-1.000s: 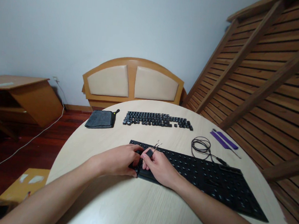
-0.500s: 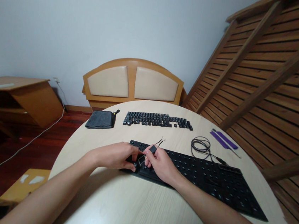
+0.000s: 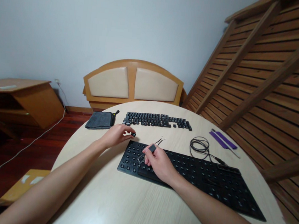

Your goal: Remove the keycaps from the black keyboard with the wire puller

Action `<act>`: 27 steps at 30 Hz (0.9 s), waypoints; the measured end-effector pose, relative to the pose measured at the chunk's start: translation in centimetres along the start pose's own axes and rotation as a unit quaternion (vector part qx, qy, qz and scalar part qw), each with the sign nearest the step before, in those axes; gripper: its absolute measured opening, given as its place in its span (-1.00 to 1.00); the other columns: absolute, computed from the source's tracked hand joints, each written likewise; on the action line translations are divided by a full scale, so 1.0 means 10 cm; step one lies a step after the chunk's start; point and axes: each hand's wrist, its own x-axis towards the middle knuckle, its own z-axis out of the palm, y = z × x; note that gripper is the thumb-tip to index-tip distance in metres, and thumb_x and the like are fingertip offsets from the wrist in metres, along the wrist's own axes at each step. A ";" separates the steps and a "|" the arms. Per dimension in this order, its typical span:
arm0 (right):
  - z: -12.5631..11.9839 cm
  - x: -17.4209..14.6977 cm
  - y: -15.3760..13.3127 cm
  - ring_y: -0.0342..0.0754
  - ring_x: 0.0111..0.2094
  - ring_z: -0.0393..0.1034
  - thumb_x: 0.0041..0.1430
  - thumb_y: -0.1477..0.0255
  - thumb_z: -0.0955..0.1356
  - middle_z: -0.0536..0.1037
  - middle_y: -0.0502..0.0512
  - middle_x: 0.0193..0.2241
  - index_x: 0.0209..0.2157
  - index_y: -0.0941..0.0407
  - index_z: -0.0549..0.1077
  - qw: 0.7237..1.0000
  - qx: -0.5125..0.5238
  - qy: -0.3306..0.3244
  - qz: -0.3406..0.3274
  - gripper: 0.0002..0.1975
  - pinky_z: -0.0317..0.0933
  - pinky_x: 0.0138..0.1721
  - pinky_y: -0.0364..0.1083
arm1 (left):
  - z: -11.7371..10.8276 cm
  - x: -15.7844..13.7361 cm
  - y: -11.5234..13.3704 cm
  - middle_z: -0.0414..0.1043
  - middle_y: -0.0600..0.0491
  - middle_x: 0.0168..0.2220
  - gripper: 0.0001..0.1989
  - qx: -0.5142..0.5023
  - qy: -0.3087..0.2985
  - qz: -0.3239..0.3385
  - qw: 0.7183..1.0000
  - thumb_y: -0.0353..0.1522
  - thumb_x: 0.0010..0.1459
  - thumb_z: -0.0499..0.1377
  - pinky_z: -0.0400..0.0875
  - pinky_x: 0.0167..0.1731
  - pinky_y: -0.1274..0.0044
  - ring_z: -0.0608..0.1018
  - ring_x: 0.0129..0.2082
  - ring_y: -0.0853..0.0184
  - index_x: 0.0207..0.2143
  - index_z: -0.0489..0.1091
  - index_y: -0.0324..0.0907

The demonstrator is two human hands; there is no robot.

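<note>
My left hand point(image 3: 117, 135) pinches a small black keycap point(image 3: 133, 134) between thumb and fingers, in the air between the keyboard and the rows of loose keycaps. My right hand point(image 3: 157, 161) is closed around a keycap puller point(image 3: 152, 148) with a dark handle and wire loops at both ends. One wire end points down over the left part of the black keyboard point(image 3: 198, 177); the other points away from me. The keyboard lies slanted on the table, its switches bare of caps. Beyond it, many black keycaps point(image 3: 148, 119) lie laid out in rows.
A round pale table point(image 3: 97, 199) carries everything. A dark grey pouch point(image 3: 100, 120) lies at the back left. To the right are the coiled black cable point(image 3: 199, 145) and a purple tool point(image 3: 222, 139) with a thin rod. Slatted wood point(image 3: 275, 86) leans at the right.
My left hand has lifted off the keyboard's left end and moved up and away from me with a keycap. My right hand has stayed nearly still with the puller.
</note>
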 end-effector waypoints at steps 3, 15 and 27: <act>0.01 -0.01 -0.01 -0.16 -0.58 0.30 0.30 0.30 0.23 0.41 -0.06 -0.61 -0.34 0.13 0.36 1.000 0.004 0.000 0.001 -0.78 0.21 -0.50 -0.18 | 0.07 0.14 -0.09 0.58 -0.01 -0.19 -0.75 0.049 0.035 -0.029 0.998 -0.21 0.22 0.15 0.41 -0.26 0.47 0.56 -0.29 0.22 -0.15 0.53 -0.09; 0.01 -0.01 0.00 -0.18 -0.58 0.30 0.32 0.36 0.21 0.42 -0.06 -0.61 -0.36 0.14 0.37 1.000 -0.011 -0.003 -0.005 -0.79 0.19 -0.49 -0.21 | 0.44 0.44 -0.46 0.45 -0.07 0.00 -0.79 0.117 0.140 -0.031 0.983 -0.38 0.17 0.16 0.36 0.06 0.28 0.37 0.05 0.06 -0.18 0.55 -0.13; 0.01 -0.02 -0.01 -0.18 -0.58 0.30 0.32 0.37 0.22 0.42 -0.07 -0.61 -0.35 0.14 0.37 1.000 -0.003 -0.006 -0.006 -0.80 0.19 -0.49 -0.20 | 0.56 0.47 -0.64 0.45 -0.07 -0.01 -0.78 0.140 0.181 -0.029 0.973 -0.42 0.13 0.16 0.35 0.08 0.27 0.38 0.03 0.07 -0.20 0.57 -0.14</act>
